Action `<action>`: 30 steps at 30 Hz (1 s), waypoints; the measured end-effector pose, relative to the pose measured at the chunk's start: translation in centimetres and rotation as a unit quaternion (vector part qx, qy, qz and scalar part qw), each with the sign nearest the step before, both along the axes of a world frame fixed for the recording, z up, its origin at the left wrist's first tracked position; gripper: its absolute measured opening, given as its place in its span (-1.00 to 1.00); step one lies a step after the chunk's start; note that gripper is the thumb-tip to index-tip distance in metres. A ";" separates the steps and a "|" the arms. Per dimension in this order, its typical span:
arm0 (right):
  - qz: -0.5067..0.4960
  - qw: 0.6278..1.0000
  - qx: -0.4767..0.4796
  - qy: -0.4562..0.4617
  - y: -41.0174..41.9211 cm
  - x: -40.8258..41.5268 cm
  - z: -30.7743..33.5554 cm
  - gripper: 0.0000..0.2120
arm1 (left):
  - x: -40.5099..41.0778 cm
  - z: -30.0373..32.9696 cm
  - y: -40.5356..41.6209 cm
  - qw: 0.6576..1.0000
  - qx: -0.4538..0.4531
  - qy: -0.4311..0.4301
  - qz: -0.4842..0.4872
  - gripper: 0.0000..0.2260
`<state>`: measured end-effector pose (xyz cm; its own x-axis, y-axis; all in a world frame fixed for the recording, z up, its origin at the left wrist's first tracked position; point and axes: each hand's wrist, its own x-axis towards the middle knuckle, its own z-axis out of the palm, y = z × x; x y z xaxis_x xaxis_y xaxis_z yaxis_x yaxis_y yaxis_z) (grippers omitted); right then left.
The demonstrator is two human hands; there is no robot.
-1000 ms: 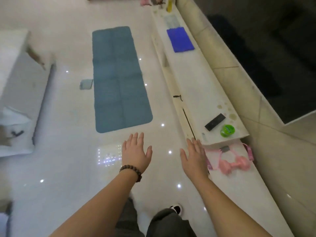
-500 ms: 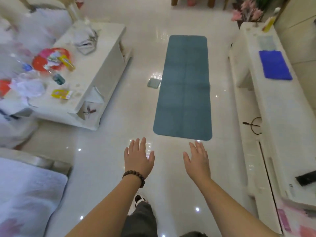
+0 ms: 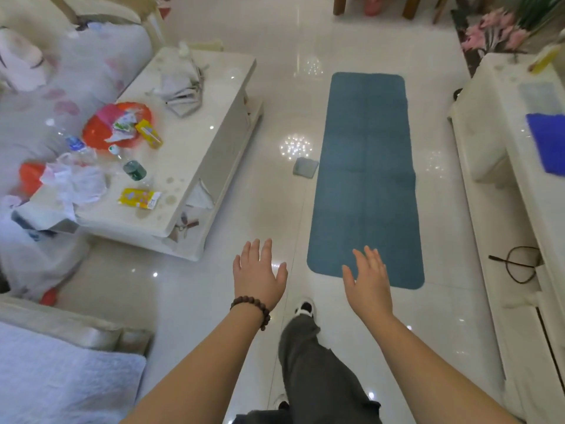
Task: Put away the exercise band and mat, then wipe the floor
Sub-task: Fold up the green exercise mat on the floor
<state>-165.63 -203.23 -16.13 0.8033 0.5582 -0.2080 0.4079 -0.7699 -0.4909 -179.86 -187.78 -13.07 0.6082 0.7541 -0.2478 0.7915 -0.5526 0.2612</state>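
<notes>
A blue-green mat (image 3: 365, 179) lies flat and unrolled on the glossy white floor (image 3: 275, 194), its long sides running away from the person and its near end just ahead of the outstretched arms. A small grey-green square cloth (image 3: 305, 168) rests on the floor touching the mat's left edge about halfway along. The left hand (image 3: 258, 275), with a dark beaded bracelet (image 3: 252, 307) at the wrist, is held out over bare floor with fingers straight and spread, grasping nothing. The right hand (image 3: 368, 281) is likewise released, fingers extended, its fingertips appearing over the mat's near left corner. One leg in grey trousers (image 3: 308, 362) steps forward between the arms. To the left stands a low white desk (image 3: 195, 166) strewn with wrappers, tissues and a red dish (image 3: 116, 125). Along the right runs a long white cabinet (image 3: 519, 191) carrying a blue cloth (image 3: 547, 142). The exercise band cannot be made out.
</notes>
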 end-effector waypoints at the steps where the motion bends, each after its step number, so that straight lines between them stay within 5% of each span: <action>1: -0.010 1.000 -0.002 -0.002 1.3 1.3 -0.5 -0.52 | 1.3 -0.4 1.6 1.000 0.001 0.001 -0.006 -0.45; 20: -0.184 0.982 -0.007 0.042 24.0 28.9 -2.6 -0.53 | 37.0 -0.8 30.0 0.974 0.033 0.047 -0.218 -0.45; 30: -0.352 0.933 -0.034 0.070 32.8 37.7 -6.9 -0.52 | 54.0 -5.4 41.7 0.930 0.011 0.063 -0.361 -0.45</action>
